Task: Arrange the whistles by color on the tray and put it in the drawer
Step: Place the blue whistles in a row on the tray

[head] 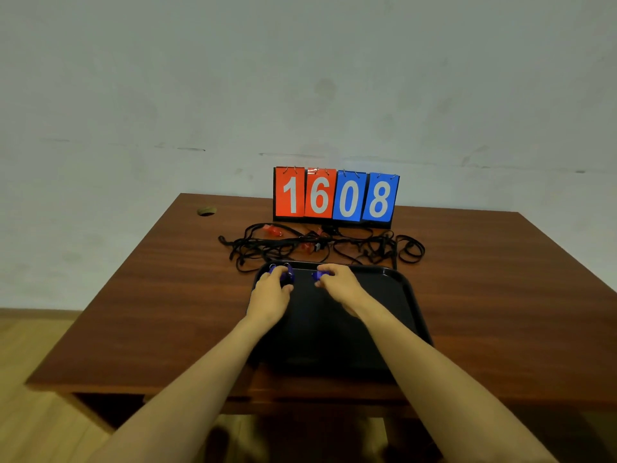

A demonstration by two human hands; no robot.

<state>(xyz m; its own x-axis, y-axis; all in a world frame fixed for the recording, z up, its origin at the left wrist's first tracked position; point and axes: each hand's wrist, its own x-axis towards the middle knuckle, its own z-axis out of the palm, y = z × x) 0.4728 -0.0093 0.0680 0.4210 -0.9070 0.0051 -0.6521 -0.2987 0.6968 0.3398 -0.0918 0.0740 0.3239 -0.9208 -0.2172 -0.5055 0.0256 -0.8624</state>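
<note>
A black tray (397, 295) lies on the brown desk in front of me. My left hand (272, 292) holds a blue whistle (287, 274) over the tray's far left corner. To its right, my right hand (337, 282) pinches another blue whistle (316, 275) near the tray's far edge. Beyond the tray, two red whistles (273, 231) (309, 247) lie in a tangle of black lanyards (367, 248). Both hands hide most of the whistles they hold.
A flip scoreboard (335, 197) reading 1608 stands at the back of the desk (160, 295) against the wall. A cable hole (206, 211) sits at the desk's far left corner. Wooden floor shows at the left.
</note>
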